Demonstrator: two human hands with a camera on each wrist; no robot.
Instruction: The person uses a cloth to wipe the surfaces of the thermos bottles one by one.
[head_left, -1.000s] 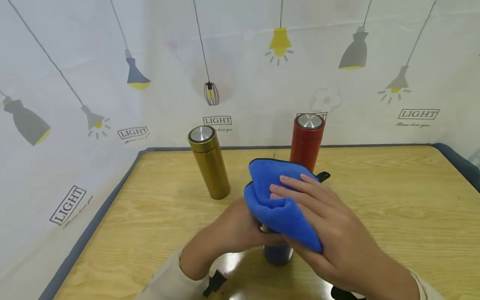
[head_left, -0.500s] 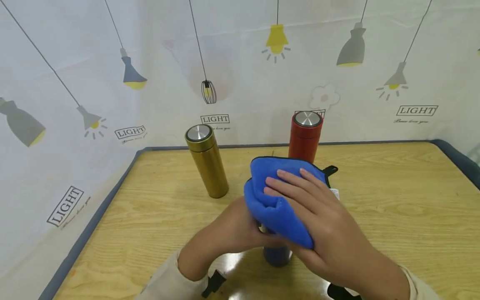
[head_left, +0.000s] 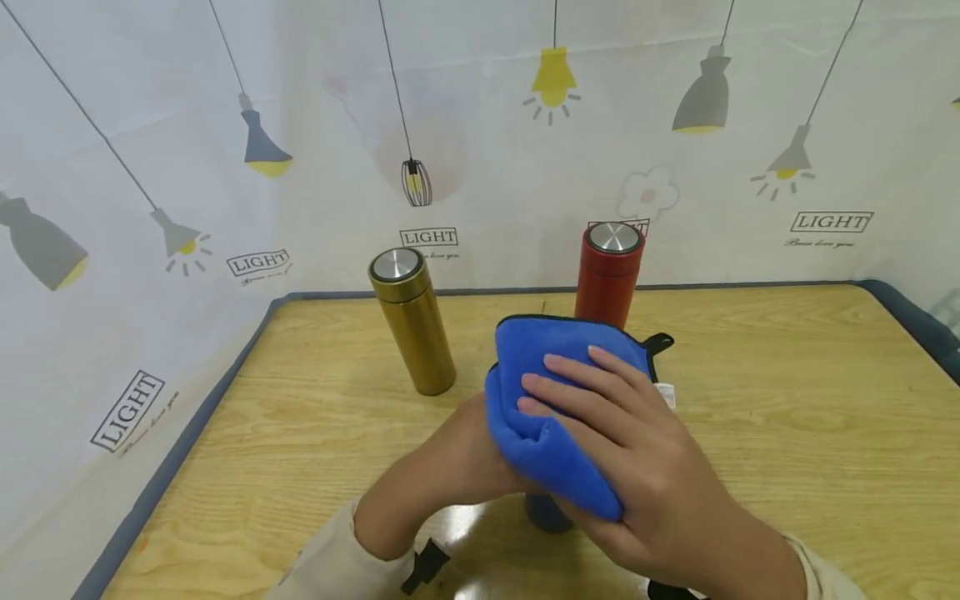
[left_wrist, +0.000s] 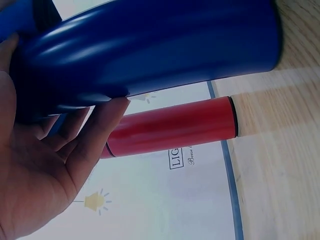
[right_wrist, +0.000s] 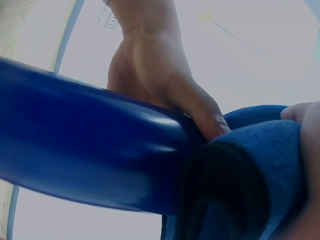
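Note:
My left hand (head_left: 457, 458) grips a blue thermos bottle (left_wrist: 150, 50), which stands on the table in front of me. Only its bottom (head_left: 547, 514) shows in the head view, below the hands. A folded blue cloth (head_left: 558, 475) with black edging covers the top of the bottle. My right hand (head_left: 645, 467) holds this cloth around the top, fingers spread over it and thumb underneath. In the right wrist view, the cloth (right_wrist: 265, 155) wraps the bottle's end, beside the left thumb (right_wrist: 205, 112). The bottle's lid is hidden.
A gold thermos bottle (head_left: 416, 333) stands at the back left of the wooden table (head_left: 787, 400). Behind the cloth a red thermos bottle (head_left: 609, 283) stands upright. A white sheet printed with lamps (head_left: 480, 108) hangs behind the table's dark edge.
My right hand and the cloth have shifted slightly left around the bottle's top. A white label on the cloth has come into view. The left hand keeps its grip in place.

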